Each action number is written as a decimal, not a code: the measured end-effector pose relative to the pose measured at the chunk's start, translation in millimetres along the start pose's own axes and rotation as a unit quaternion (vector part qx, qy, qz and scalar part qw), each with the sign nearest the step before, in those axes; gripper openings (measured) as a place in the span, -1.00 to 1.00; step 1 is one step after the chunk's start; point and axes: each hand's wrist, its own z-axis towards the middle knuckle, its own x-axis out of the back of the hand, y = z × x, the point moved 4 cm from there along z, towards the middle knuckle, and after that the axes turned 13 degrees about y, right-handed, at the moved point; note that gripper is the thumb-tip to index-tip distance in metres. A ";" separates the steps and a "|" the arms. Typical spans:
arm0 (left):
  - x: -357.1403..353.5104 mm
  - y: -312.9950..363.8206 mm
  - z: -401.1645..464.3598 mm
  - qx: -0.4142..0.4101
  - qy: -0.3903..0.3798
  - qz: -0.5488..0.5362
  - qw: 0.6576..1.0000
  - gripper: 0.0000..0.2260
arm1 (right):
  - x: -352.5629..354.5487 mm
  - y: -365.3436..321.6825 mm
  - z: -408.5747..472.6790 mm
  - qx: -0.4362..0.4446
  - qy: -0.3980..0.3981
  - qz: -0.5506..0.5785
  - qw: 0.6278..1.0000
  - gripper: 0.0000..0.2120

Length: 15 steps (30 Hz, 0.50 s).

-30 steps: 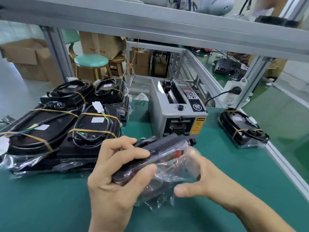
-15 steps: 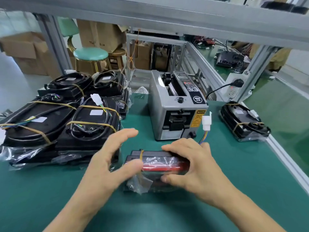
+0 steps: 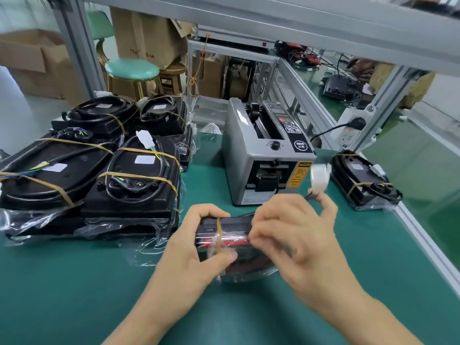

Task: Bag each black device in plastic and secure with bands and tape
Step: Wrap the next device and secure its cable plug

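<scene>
both hands grip the black device in clear plastic (image 3: 231, 235) low over the green surface (image 3: 74, 282): left hand (image 3: 196, 247) clasps its banded end, right hand (image 3: 293, 235) pinches the white-plug wire (image 3: 319, 178), near the grey tape dispenser (image 3: 263, 155).

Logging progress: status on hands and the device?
Left hand grips bagged device. Right hand pinches its wire, white connector raised. One band on. Nothing blocking.
</scene>
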 end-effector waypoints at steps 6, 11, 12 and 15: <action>1.3 -3.6 1.0 -0.001 0.027 -0.032 0.999 -0.55 | 13.7 -23.5 -1.7 0.070 0.042 -0.122 0.989 -0.81; 4.3 -10.0 -3.2 -0.024 0.062 -0.037 0.997 -0.56 | -8.0 -38.5 7.2 -0.029 -0.067 -0.076 0.994 -0.63; 5.6 -13.6 -3.1 -0.024 0.042 -0.058 0.997 -0.54 | -13.4 -32.4 5.6 -0.063 -0.104 -0.072 0.990 -0.55; 4.9 -14.8 -0.3 0.002 -0.097 -0.175 0.980 -0.42 | -22.9 -20.4 -7.9 -0.083 -0.136 -0.082 0.984 -0.44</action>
